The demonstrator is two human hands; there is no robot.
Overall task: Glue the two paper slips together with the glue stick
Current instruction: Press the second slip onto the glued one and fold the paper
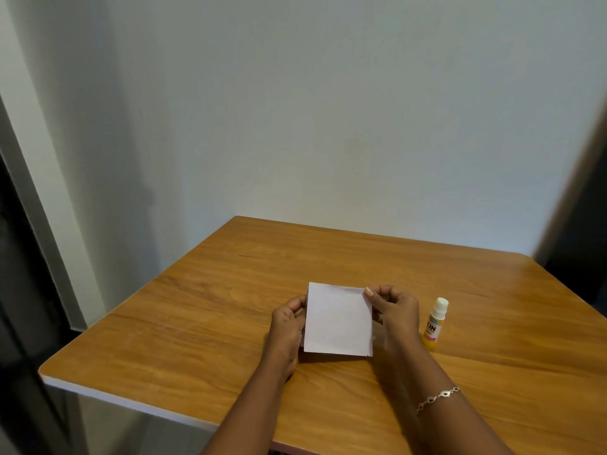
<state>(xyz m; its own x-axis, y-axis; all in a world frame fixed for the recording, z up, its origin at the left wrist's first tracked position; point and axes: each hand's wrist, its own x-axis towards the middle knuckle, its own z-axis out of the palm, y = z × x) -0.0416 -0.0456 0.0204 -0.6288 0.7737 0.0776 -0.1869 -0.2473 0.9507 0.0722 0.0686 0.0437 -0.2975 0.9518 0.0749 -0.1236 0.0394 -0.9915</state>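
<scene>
A white, nearly square paper slip (338,318) is held up over the wooden table (197,307), facing me. A thin edge of a second slip peeks out along its left side; the rest of that slip is hidden behind. My left hand (289,323) grips the left edge. My right hand (395,311) pinches the upper right corner between thumb and fingers. A yellow glue stick (434,323) with a white cap stands upright on the table, just right of my right hand and apart from it.
The table stands against a pale wall (328,126). Its left edge and near left corner (42,372) drop off to the floor. A bracelet (437,397) is on my right wrist. A dark opening lies at the far left.
</scene>
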